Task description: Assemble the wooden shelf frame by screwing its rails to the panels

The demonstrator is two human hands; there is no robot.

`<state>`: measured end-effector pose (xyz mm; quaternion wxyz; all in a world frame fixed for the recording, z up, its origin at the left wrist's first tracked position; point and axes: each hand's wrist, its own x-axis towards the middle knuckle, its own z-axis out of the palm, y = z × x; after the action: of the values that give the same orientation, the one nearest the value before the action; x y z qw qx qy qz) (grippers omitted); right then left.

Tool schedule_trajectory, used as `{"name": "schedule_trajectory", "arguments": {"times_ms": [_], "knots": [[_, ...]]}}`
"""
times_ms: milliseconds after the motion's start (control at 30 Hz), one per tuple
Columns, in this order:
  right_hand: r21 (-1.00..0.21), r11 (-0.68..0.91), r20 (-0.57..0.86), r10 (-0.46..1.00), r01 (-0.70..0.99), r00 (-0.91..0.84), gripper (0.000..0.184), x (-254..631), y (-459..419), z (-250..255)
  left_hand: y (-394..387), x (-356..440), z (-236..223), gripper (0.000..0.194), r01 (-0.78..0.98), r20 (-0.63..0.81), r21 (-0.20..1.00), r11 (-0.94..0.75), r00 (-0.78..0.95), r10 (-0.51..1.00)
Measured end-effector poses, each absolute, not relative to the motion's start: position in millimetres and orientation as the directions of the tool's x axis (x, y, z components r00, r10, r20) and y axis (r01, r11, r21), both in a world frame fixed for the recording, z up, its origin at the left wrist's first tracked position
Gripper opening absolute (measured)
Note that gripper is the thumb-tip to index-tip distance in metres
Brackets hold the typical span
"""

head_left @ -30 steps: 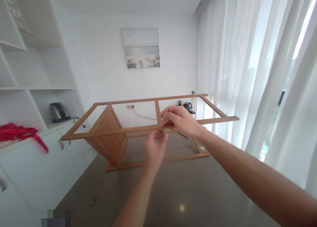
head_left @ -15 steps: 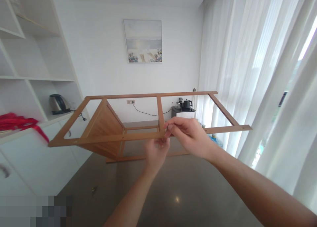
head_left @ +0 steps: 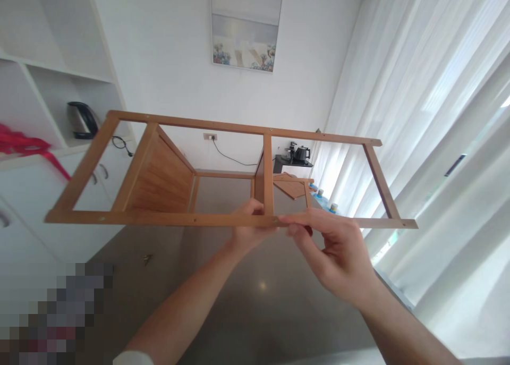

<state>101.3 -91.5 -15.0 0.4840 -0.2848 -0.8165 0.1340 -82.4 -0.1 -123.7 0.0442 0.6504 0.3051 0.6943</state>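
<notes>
A wooden frame [head_left: 223,220] with slatlike rails and crossbars stretches across the middle, its near rail towards me. My left hand [head_left: 247,235] reaches under that rail and wraps round it beside the middle crossbar [head_left: 268,173]. Just right of this joint is my right hand [head_left: 338,248], index fingertip touching the rail by a small screw or hole and thumb close below. Its other fingers are curled; whatever may be between the fingertips is too small to make out. A wooden panel [head_left: 163,176] fills the left part of the structure behind the rail.
White cabinets stand left, with a kettle [head_left: 83,120] and red ribbon [head_left: 27,144]. A small metal item [head_left: 147,259] lies on the grey floor. Behind are a loose wooden panel [head_left: 290,187], a black-topped stand [head_left: 295,161] and blue bottles [head_left: 322,197]. White curtains [head_left: 398,115] hang right.
My view has tilted downward. My right hand's pinch has shifted from over the rail to its front edge, right of the joint. My left hand has moved higher round the rail.
</notes>
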Motion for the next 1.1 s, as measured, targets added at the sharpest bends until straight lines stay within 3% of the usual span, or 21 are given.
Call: {"name": "schedule_trajectory", "arguments": {"times_ms": [267,433,567,733,1100], "knots": [[-0.719,0.671,0.570,0.718,0.179,-0.401,0.019,108.2,-97.6,-19.6,-11.3,-79.4,-108.0,0.052,0.409,0.922,0.386,-0.827,-0.131,0.365],[-0.787,0.610,0.517,0.733,0.090,-0.442,0.021,112.7,-103.0,-26.2,-10.6,-78.2,-110.0,0.056,0.441,0.935,0.351,-0.826,-0.114,0.336],[-0.779,0.625,0.526,0.700,0.057,-0.483,0.032,118.0,-104.8,-31.3,-9.5,-78.0,-113.2,0.053,0.470,0.931,0.359,-0.807,-0.113,0.348],[-0.767,0.636,0.514,0.691,0.088,-0.508,0.033,123.5,-101.3,-36.0,-9.0,-77.2,-115.0,0.050,0.470,0.942,0.330,-0.819,-0.108,0.317],[-0.596,0.770,0.645,0.628,0.227,-0.436,0.034,113.0,-100.1,-34.3,-15.5,-74.6,-106.6,0.057,0.516,0.942,0.320,-0.795,-0.085,0.325]]}}
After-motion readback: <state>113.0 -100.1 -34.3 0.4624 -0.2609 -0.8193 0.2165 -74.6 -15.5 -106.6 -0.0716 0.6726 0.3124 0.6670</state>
